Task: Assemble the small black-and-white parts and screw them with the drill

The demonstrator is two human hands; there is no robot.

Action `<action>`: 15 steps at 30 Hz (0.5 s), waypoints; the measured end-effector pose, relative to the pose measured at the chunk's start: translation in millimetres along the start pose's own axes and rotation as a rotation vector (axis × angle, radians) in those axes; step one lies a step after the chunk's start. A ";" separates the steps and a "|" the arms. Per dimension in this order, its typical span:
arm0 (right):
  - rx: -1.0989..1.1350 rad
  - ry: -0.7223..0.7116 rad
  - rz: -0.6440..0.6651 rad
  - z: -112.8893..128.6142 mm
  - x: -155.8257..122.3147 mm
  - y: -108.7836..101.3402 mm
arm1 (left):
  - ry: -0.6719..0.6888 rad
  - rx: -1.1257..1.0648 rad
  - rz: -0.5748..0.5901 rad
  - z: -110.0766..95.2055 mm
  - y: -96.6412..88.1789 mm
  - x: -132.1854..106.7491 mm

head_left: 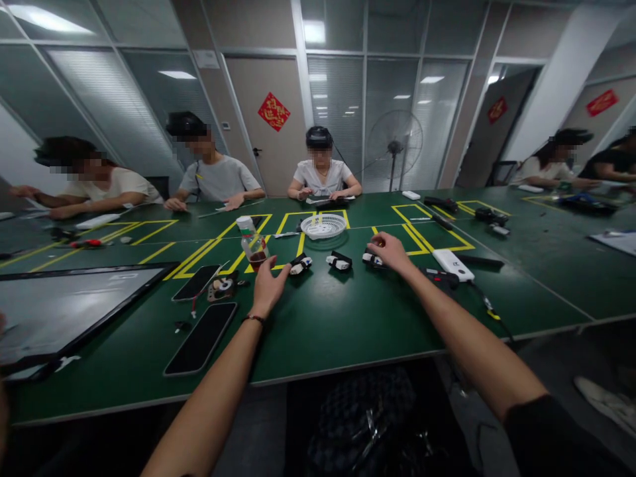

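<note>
My left hand (267,283) reaches forward over the green table (348,324), fingers curled around the base of a tilted clear plastic bottle (252,244) with a white cap and a little dark liquid. My right hand (389,252) rests farther right, its fingers closed on a small black-and-white device (372,260). Two similar small devices (301,265) (338,262) lie between my hands. A white plastic basket (324,226) sits just beyond them inside yellow tape marks.
Two dark phones (201,338) (197,282) and a small opened gadget (222,287) lie left of my left arm. A large black-framed panel (64,311) fills the left. A white power bank (452,264) with cable lies right. Several people sit around the table's far side; a fan stands behind.
</note>
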State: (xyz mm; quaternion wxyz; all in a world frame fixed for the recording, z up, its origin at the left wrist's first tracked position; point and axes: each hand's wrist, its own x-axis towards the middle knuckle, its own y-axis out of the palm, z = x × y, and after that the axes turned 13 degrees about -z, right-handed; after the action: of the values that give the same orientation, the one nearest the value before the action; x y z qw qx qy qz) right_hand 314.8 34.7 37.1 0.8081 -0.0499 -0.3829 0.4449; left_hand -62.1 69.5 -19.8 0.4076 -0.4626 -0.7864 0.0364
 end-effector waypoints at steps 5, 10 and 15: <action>-0.184 0.189 0.349 -18.1 52.3 -16.4 | 0.107 -0.033 -0.090 -14.1 -5.6 -3.2; -0.098 0.235 0.441 -25.5 42.8 1.2 | 0.150 -0.037 -0.093 -26.7 -13.3 -7.7; 0.023 0.236 0.388 -30.6 30.3 1.0 | 0.158 -0.047 -0.059 -32.1 -15.0 -8.0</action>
State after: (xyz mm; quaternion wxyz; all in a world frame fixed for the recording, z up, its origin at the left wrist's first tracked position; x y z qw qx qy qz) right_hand 343.8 66.2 32.6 0.7472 -0.1652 -0.2637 0.5872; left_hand -49.0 44.6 3.2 0.4583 -0.4502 -0.7657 -0.0307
